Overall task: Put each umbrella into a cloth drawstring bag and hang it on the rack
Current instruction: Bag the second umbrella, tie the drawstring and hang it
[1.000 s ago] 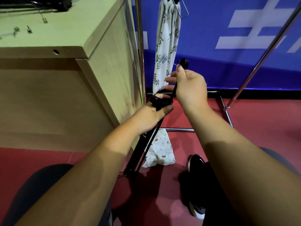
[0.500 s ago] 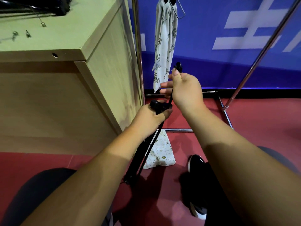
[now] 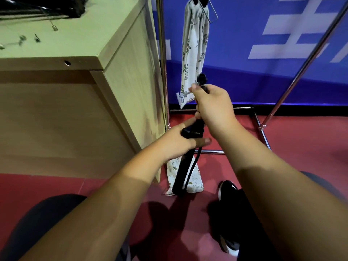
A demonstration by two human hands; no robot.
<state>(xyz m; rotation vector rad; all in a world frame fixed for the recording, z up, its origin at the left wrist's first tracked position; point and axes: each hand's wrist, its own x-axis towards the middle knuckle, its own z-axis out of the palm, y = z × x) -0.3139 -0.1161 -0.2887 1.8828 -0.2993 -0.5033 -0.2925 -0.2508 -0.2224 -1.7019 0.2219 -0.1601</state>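
A long black drawstring bag [image 3: 182,172] hangs slanting down toward the red floor. My left hand [image 3: 175,140] grips its bunched black neck. Just above, my right hand [image 3: 212,108] holds the black cord, and the cord's toggle [image 3: 201,78] sticks out over my thumb. What is inside the black bag is hidden. A white floral cloth bag [image 3: 194,53] hangs from a hanger on the metal rack [image 3: 162,53] behind my hands. Another floral bag [image 3: 196,182] lies on the floor behind the black bag's lower end.
A wooden cabinet [image 3: 75,110] stands close on the left, with a dark folded umbrella [image 3: 37,6] and loose metal ribs on its top. The rack's slanted right pole [image 3: 305,63] and base bars cross the floor. My black shoe [image 3: 228,189] is beside the floor bag.
Both hands have sunk a little with the black bag. My right hand's outstretched fingers have curled round the cord, and the toggle sits lower and further left.
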